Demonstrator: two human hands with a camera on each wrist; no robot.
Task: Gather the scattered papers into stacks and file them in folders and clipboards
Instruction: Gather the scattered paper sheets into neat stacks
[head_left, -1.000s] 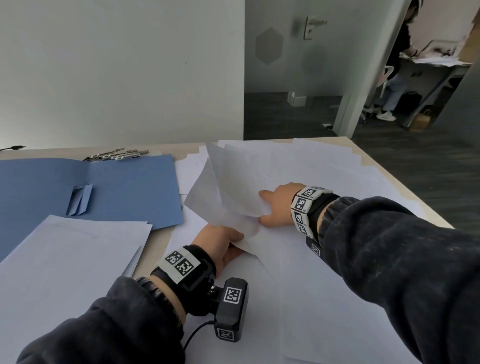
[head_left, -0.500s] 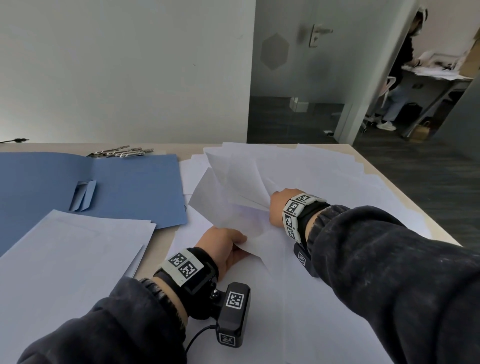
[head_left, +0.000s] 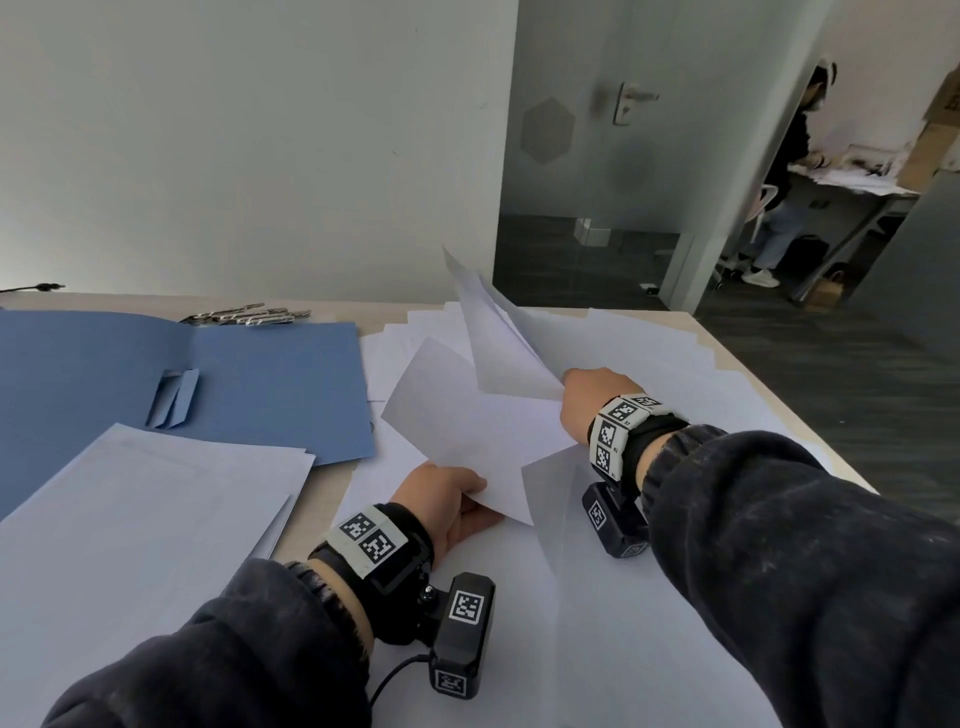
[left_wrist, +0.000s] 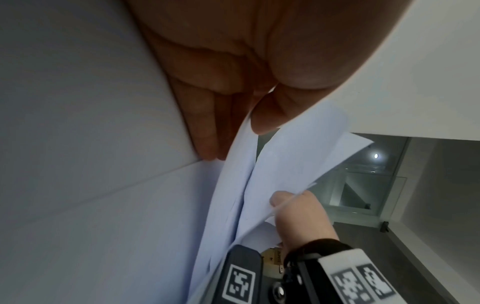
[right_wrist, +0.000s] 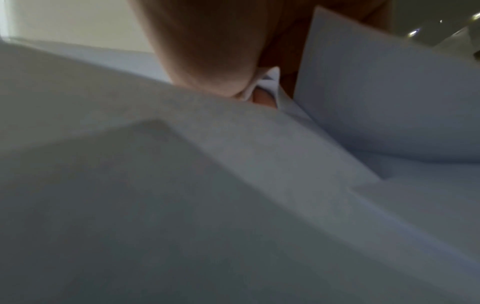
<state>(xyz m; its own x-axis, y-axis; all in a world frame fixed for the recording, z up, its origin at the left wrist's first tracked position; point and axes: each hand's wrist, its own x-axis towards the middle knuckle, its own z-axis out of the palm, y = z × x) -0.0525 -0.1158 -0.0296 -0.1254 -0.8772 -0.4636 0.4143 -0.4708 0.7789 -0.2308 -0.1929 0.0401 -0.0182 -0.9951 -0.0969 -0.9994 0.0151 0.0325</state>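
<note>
Scattered white sheets (head_left: 613, 343) cover the right half of the table. My left hand (head_left: 457, 501) pinches the near corner of a lifted white sheet (head_left: 467, 415), thumb on top and fingers underneath (left_wrist: 207, 131). My right hand (head_left: 587, 402) grips the lower edge of another few sheets (head_left: 498, 343) that stand up steeply from the table. In the left wrist view the held sheets (left_wrist: 280, 164) fan between both hands, and the right hand (left_wrist: 298, 216) pinches their edge. An open blue folder (head_left: 249, 384) lies flat at the left.
A neat pile of white paper (head_left: 130, 525) overlaps the folder's near edge at the front left. Several metal clips (head_left: 244, 315) lie behind the folder. The table's right edge (head_left: 779, 405) drops to dark floor. A person (head_left: 784, 197) stands at a far desk.
My right hand has raised its sheets from lying low to standing steeply up. My left hand keeps its pinch on the lower sheet's corner and has shifted little.
</note>
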